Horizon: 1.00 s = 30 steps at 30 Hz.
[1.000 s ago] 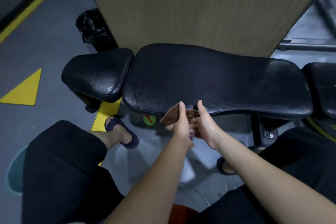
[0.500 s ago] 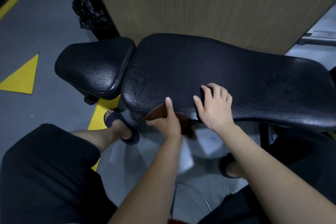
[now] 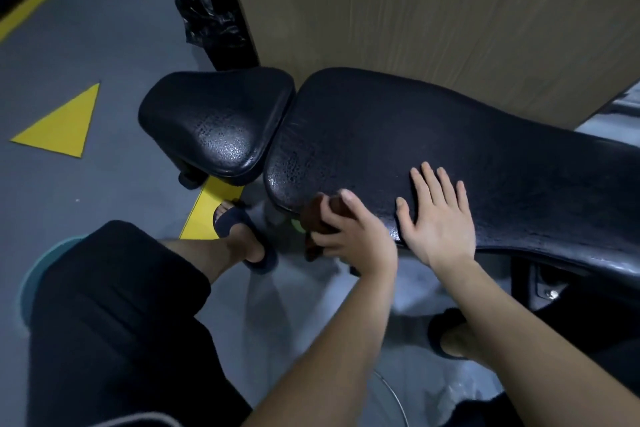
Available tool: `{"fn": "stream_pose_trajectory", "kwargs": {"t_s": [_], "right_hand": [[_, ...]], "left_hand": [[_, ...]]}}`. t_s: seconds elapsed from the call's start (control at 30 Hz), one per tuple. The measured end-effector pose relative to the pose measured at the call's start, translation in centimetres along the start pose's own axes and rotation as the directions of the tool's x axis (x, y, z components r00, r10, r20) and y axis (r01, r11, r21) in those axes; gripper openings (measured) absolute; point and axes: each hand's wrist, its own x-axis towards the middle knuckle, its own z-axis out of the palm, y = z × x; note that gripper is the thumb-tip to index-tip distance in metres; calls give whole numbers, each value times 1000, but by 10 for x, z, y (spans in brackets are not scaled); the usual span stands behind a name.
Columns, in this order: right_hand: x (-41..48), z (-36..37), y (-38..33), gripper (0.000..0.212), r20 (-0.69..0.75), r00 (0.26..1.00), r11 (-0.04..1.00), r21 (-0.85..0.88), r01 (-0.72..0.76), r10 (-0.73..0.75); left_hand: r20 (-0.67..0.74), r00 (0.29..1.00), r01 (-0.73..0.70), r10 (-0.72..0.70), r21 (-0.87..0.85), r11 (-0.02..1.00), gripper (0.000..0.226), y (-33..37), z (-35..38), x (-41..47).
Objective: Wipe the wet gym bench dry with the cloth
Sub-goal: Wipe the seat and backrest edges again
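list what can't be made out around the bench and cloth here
Head view, cloth: mostly covered by the left hand gripping it.
Head view, bench: far right end cut off by the frame edge.
Head view, bench under the right hand: hidden by the flat palm.

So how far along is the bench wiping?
Barely begun, it seems. The left hand grips the brown cloth at the near edge of the long pad; the right hand lies flat on it. Wet-looking speckles cover that pad and the smaller seat pad, so nearly everything remains.
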Motion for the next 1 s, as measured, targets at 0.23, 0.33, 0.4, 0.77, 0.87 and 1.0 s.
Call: {"fn": "stream_pose_trajectory", "kwargs": {"t_s": [0.23,0.33,0.4,0.77,0.87,1.0], "right_hand": [[2,-3,-6,73,112,994,999,-45,-9,14],[10,-3,-27,69,128,992,1000,-14,11,-9],[23,2,-58,67,139,989,998,40,38,-44],[54,31,-139,65,74,996,999,15,51,-52],[55,31,-143,65,81,996,999,18,43,-44],[55,26,-145,64,120,992,999,13,34,-35]], "left_hand": [[-96,976,-194,198,43,980,59,0,-21,71],[-7,978,-209,210,70,975,53,19,-42,137],[59,963,-267,262,93,959,51,28,-54,170],[46,988,-151,150,36,988,84,7,-43,122],[26,980,-194,195,-31,980,79,1,-55,136],[-141,954,-282,266,-110,953,45,25,-90,174]]}}
